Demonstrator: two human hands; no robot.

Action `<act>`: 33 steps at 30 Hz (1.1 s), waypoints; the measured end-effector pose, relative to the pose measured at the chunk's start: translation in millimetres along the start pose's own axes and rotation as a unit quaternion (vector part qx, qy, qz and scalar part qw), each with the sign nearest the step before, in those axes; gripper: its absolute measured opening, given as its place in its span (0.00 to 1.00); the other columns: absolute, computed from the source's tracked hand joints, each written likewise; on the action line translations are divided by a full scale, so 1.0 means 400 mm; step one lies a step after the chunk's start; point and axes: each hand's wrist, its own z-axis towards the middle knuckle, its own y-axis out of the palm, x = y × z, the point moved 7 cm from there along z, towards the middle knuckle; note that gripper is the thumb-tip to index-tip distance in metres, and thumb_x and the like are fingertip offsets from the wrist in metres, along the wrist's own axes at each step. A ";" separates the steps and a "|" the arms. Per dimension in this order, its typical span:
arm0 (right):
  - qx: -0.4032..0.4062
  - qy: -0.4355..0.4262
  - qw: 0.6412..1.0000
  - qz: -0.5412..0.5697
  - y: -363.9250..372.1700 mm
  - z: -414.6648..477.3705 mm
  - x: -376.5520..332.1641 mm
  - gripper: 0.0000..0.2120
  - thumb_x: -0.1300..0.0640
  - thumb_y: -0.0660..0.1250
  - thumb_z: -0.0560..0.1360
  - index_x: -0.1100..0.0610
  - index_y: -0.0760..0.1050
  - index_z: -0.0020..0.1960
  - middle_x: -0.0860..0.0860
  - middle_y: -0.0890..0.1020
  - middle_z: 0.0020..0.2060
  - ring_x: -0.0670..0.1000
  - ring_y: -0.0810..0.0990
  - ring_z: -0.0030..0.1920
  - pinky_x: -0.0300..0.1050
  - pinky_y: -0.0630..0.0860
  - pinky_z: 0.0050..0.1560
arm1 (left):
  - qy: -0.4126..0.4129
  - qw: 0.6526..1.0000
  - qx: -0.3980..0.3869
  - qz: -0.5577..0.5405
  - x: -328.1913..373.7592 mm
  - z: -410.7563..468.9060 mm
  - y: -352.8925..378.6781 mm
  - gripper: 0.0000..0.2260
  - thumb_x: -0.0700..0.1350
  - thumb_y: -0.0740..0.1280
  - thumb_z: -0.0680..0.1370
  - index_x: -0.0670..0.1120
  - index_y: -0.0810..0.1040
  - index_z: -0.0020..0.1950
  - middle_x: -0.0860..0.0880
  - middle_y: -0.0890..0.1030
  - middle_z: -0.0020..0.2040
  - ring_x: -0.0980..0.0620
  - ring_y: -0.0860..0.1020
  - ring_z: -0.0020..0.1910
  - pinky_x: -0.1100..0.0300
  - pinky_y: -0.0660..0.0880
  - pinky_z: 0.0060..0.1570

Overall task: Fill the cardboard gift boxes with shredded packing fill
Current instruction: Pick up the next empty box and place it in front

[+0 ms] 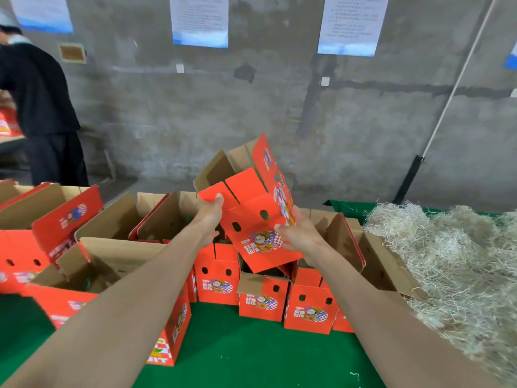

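Observation:
I hold a red cardboard gift box (251, 208) tilted in the air above the table, its open brown inside facing away and left. My left hand (208, 217) grips its left flap with the thumb on top. My right hand (298, 233) grips its lower right corner. Below it stand several more red gift boxes (263, 298) with flaps open. A large pile of pale shredded packing fill (447, 261) lies on the right of the green table (251, 354).
More open red boxes (64, 219) crowd the left side of the table. A person in dark clothes (42, 107) stands at the far left by another table. A grey concrete wall with paper notices (199, 21) runs behind.

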 end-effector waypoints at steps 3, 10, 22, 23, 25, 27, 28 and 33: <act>-0.032 -0.043 0.992 -0.115 0.045 -0.010 -0.008 0.35 0.60 0.64 0.77 0.50 0.47 0.77 0.49 0.57 0.75 0.52 0.60 0.72 0.51 0.64 0.69 | 0.043 0.996 0.064 0.039 0.015 -0.022 -0.049 0.37 0.46 0.61 0.80 0.52 0.33 0.75 0.47 0.55 0.75 0.46 0.67 0.62 0.50 0.68 0.59; -0.050 -0.094 0.954 -0.281 0.188 -0.020 -0.034 0.37 0.60 0.62 0.77 0.51 0.42 0.77 0.54 0.39 0.76 0.48 0.53 0.74 0.33 0.58 0.59 | 0.087 0.993 -0.047 0.064 0.028 -0.083 -0.127 0.27 0.38 0.58 0.80 0.56 0.54 0.76 0.51 0.70 0.68 0.50 0.69 0.63 0.52 0.67 0.56; 0.068 -0.362 0.898 -0.241 0.526 -0.155 -0.209 0.16 0.71 0.62 0.72 0.65 0.74 0.59 0.60 0.77 0.54 0.61 0.76 0.56 0.46 0.68 0.58 | 0.095 0.985 0.125 0.070 -0.121 -0.298 -0.685 0.08 0.35 0.61 0.78 0.36 0.80 0.48 0.42 0.81 0.39 0.51 0.79 0.34 0.61 0.76 0.38; 0.035 -0.373 0.891 -0.255 0.601 -0.166 -0.208 0.16 0.70 0.62 0.72 0.64 0.74 0.58 0.60 0.78 0.53 0.60 0.76 0.56 0.49 0.71 0.59 | 0.085 0.984 0.143 0.069 -0.143 -0.313 -0.746 0.08 0.35 0.61 0.79 0.36 0.79 0.48 0.42 0.81 0.40 0.50 0.79 0.35 0.61 0.76 0.38; -0.042 -0.370 0.882 -0.289 0.767 -0.193 -0.192 0.15 0.67 0.62 0.74 0.61 0.74 0.59 0.58 0.78 0.55 0.59 0.75 0.58 0.52 0.70 0.60 | 0.069 0.978 0.182 0.072 -0.182 -0.345 -0.876 0.08 0.36 0.61 0.79 0.39 0.80 0.47 0.44 0.82 0.40 0.52 0.79 0.35 0.64 0.75 0.37; -0.120 -0.356 0.871 -0.317 0.931 -0.227 -0.171 0.14 0.62 0.61 0.76 0.57 0.73 0.61 0.54 0.76 0.58 0.56 0.73 0.61 0.49 0.69 0.60 | 0.058 0.968 0.225 0.094 -0.204 -0.377 -1.018 0.08 0.38 0.62 0.79 0.45 0.80 0.44 0.46 0.82 0.42 0.54 0.79 0.37 0.65 0.75 0.38; -0.157 -0.355 0.862 -0.325 1.008 -0.246 -0.164 0.14 0.61 0.60 0.77 0.56 0.72 0.62 0.53 0.76 0.60 0.55 0.72 0.62 0.48 0.68 0.60 | 0.060 0.958 0.256 0.111 -0.207 -0.395 -1.097 0.08 0.39 0.62 0.78 0.46 0.80 0.44 0.46 0.82 0.44 0.54 0.80 0.39 0.64 0.75 0.40; -0.281 -0.391 0.799 -0.362 1.280 -0.343 -0.155 0.15 0.60 0.61 0.78 0.56 0.70 0.64 0.51 0.73 0.63 0.50 0.69 0.65 0.42 0.64 0.64 | 0.085 0.778 0.535 0.319 -0.126 -0.527 -1.569 0.11 0.40 0.64 0.76 0.40 0.77 0.57 0.42 0.80 0.55 0.44 0.76 0.57 0.54 0.69 0.56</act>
